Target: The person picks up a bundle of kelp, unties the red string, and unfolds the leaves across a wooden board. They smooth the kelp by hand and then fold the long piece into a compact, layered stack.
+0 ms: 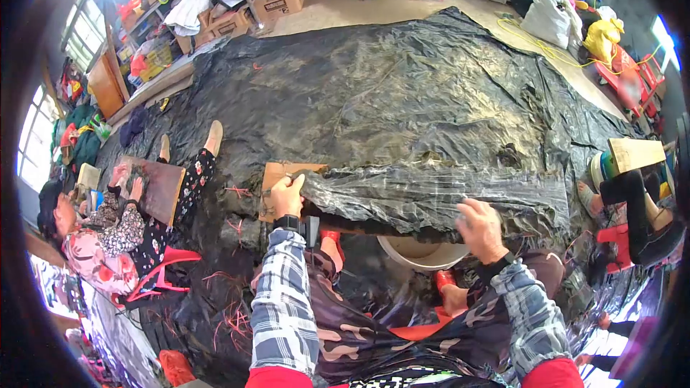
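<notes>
A long strip of crumpled black plastic sheet (402,190) lies across a board in front of my knees. My left hand (287,194) is closed on the sheet's left end, beside a bare brown patch of the wooden board (276,172). My right hand (480,228) is over the sheet's near edge on the right, its fingers spread and slightly bent, slightly blurred. Whether it touches the sheet I cannot tell. Below the board, between my legs, stands a white bucket (422,254), partly hidden by the sheet.
Black plastic sheeting (345,93) covers the floor. At the left a person (108,251) sits with a board (159,188) on the lap. On the right another person's legs (640,197) show by a wooden board (637,154). White sacks (550,20) and cardboard boxes (279,4) stand behind.
</notes>
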The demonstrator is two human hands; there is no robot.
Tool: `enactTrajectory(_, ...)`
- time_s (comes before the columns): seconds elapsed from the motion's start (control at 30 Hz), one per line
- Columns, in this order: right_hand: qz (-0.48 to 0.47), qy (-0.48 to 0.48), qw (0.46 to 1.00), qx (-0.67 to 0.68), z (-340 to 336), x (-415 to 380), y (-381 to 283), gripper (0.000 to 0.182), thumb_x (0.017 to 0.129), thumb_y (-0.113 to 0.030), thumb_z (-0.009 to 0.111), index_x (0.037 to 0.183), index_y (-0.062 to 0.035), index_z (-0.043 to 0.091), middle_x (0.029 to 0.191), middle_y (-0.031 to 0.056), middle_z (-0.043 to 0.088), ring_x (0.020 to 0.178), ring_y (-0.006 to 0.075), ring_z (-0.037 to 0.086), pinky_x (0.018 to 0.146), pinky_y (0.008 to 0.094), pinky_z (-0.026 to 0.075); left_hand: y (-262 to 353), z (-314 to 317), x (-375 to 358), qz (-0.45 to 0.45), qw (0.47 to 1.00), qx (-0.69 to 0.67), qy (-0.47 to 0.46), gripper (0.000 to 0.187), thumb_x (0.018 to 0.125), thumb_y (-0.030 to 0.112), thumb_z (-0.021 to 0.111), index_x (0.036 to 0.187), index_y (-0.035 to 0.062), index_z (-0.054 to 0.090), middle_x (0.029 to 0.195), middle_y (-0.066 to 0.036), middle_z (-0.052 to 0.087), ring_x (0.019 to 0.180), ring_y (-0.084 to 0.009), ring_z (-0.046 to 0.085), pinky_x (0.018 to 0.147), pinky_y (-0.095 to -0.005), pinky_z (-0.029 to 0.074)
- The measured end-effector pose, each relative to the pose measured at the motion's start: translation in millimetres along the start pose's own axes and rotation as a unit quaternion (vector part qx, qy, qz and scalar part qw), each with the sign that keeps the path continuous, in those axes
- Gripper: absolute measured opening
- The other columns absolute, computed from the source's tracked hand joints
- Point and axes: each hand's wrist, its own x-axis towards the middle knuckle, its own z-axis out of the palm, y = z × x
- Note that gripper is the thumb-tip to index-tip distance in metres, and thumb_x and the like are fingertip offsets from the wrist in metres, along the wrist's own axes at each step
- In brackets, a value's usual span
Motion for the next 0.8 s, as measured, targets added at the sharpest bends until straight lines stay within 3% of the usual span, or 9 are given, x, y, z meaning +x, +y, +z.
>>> enactTrajectory(0.03,-0.031,-0.023,0.999,0.011,2,2,-8,0.041,0.075,-0.018,0.07,0.113,-0.0072,0.06,0.12,0.0147,0.057,0.11,0.0356,0.052,0.092,0.0456,0.042,-31,-3,23,0.102,0.991,0.087,0.025,0.028,0.084,0.026,0.07,0.069,0.0048,0.061,0.052,-0.003,0.052,0.042,-0.0131,0.048,0.034,-0.0281,0.029)
enactTrajectory(0.2,-0.093,-0.181,0.978,-0.047,32,-12,-21,0.062,0.078,-0.041,0.067,0.132,-0.0158,0.05,0.143,0.0169,0.038,0.134,0.0394,0.031,0.107,0.0561,0.026,-17,-6,9,0.169,0.939,0.282,0.096,0.038,0.08,0.03,0.07,0.066,-0.0042,0.059,0.054,-0.012,0.055,0.049,-0.0223,0.052,0.052,-0.0386,0.04)
enactTrajectory(0.3,-0.096,-0.184,0.976,-0.058,30,-15,-23,0.063,0.078,-0.042,0.067,0.133,-0.0166,0.05,0.144,0.0174,0.035,0.135,0.0406,0.029,0.108,0.057,0.024,-4,-9,4,-0.103,0.993,0.007,0.061,0.031,0.083,0.028,0.065,0.084,-0.0027,0.063,0.07,-0.015,0.065,0.064,-0.0315,0.06,0.067,-0.0419,0.047)
enactTrajectory(0.33,-0.098,-0.196,0.974,-0.059,30,-15,-23,0.063,0.078,-0.043,0.067,0.133,-0.0175,0.05,0.145,0.0179,0.034,0.135,0.0413,0.028,0.108,0.0575,0.023,-12,-11,9,-0.101,0.993,0.007,0.061,0.031,0.083,0.028,0.065,0.084,-0.0027,0.063,0.07,-0.015,0.065,0.064,-0.0315,0.06,0.067,-0.0419,0.047)
enactTrajectory(0.4,-0.098,-0.202,0.973,-0.061,30,-14,-24,0.064,0.078,-0.043,0.067,0.134,-0.0184,0.049,0.145,0.0185,0.033,0.135,0.0419,0.027,0.108,0.058,0.022,-36,-13,25,0.113,0.937,0.162,0.289,0.029,0.084,0.022,0.063,0.101,-0.0016,0.061,0.087,-0.018,0.065,0.078,-0.0313,0.063,0.072,-0.0412,0.048)
enactTrajectory(0.43,-0.1,-0.201,0.972,-0.063,33,-16,-24,0.064,0.078,-0.044,0.067,0.134,-0.0193,0.049,0.146,0.0192,0.032,0.136,0.0425,0.026,0.108,0.0587,0.022,0,-9,-4,0.165,0.918,0.208,0.295,0.03,0.084,0.017,0.061,0.109,0.0003,0.059,0.1,-0.019,0.063,0.09,-0.0333,0.061,0.078,-0.0418,0.047)
enactTrajectory(0.57,-0.101,-0.209,0.969,-0.081,34,-17,-27,0.066,0.078,-0.047,0.067,0.135,-0.0209,0.048,0.147,0.0205,0.029,0.137,0.0435,0.023,0.108,0.0604,0.019,59,55,-92,0.376,0.902,0.212,0.0,0.033,0.079,0.01,0.061,0.111,0.0015,0.061,0.106,-0.02,0.062,0.102,-0.0369,0.057,0.09,-0.0423,0.044)
enactTrajectory(0.67,-0.102,-0.206,0.969,-0.091,34,-18,-30,0.066,0.078,-0.048,0.067,0.135,-0.0213,0.048,0.147,0.0207,0.028,0.137,0.0438,0.023,0.108,0.0609,0.019,48,117,-148,0.497,0.776,0.354,-0.16,0.061,0.079,0.027,0.067,0.132,0.0039,0.048,0.134,-0.017,0.049,0.127,-0.0341,0.041,0.106,-0.0489,0.031)
enactTrajectory(0.8,-0.102,-0.195,0.972,-0.083,39,-22,-21,0.065,0.078,-0.047,0.067,0.135,-0.0223,0.048,0.148,0.0203,0.029,0.137,0.0442,0.023,0.108,0.061,0.019,2,137,-147,0.403,0.766,0.44,-0.239,0.093,0.077,0.059,0.062,0.146,0.0058,0.029,0.151,-0.016,0.026,0.14,-0.0353,0.021,0.11,-0.0591,0.013)
